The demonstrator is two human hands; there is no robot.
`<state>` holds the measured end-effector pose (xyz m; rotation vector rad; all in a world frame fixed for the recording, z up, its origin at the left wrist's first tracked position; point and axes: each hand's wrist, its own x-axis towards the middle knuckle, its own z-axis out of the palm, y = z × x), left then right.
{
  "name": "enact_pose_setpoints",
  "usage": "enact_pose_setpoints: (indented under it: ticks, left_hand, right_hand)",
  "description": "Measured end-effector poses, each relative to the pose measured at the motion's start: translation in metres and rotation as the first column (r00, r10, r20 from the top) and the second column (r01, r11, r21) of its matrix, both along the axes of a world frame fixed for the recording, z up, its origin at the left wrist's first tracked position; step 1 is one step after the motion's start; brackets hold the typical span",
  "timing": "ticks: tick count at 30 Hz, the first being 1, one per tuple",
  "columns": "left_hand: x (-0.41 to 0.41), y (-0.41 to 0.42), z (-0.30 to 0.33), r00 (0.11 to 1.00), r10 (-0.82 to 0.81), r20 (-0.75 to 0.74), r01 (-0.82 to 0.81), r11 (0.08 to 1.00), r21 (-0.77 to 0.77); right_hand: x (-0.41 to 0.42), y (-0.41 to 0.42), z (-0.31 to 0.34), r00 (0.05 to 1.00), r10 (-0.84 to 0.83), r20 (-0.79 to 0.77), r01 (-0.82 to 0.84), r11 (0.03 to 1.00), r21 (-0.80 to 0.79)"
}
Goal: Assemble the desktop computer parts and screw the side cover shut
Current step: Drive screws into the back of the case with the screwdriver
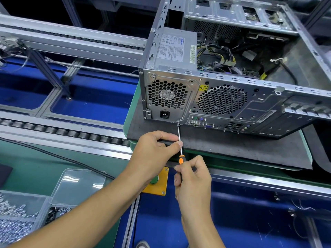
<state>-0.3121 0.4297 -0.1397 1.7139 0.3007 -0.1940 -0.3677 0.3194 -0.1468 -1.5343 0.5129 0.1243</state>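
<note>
The case (232,97) fills the upper right of the frame, lying on a dark mat (223,149) with its open side up and no side cover on it, so closing it is plainly still to come. Inside, the power supply (176,47) sits in its corner among loose cables (220,54); whether they are plugged in is hard to tell.

At lower centre the right hand (194,179) grips the screwdriver (180,142) by its handle, while the left hand (154,151) pinches the shaft. The tip meets a screw (178,124) at the supply's bottom edge; I'd say it's being fastened. The screw box (23,212) is cut off at lower left.
</note>
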Motion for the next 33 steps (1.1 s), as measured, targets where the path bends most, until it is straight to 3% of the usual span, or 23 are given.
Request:
enact_pose_setpoints:
  ticks: [13, 27, 29, 33]
  left_hand:
    - [0.001, 0.001, -0.001, 1.000, 0.012, 0.009, -0.012, 1.000, -0.014]
    - [-0.009, -0.002, -0.003, 0.998, 0.033, 0.048, -0.034, 0.999, 0.023]
    - [-0.018, -0.004, -0.005, 0.998, 0.063, 0.022, -0.063, 0.998, -0.024]
    - [-0.039, -0.005, -0.009, 0.995, 0.084, -0.054, -0.096, 0.953, -0.287]
  right_hand:
    - [0.004, -0.001, 0.001, 1.000, -0.010, -0.010, 0.010, 1.000, 0.028]
    - [0.005, 0.004, 0.006, 0.986, -0.081, -0.146, 0.095, 0.991, 0.092]
    - [0.008, 0.003, 0.011, 0.982, -0.090, -0.165, 0.113, 0.984, 0.136]
    - [0.010, 0.005, 0.017, 0.978, -0.064, -0.197, 0.093, 0.985, 0.145]
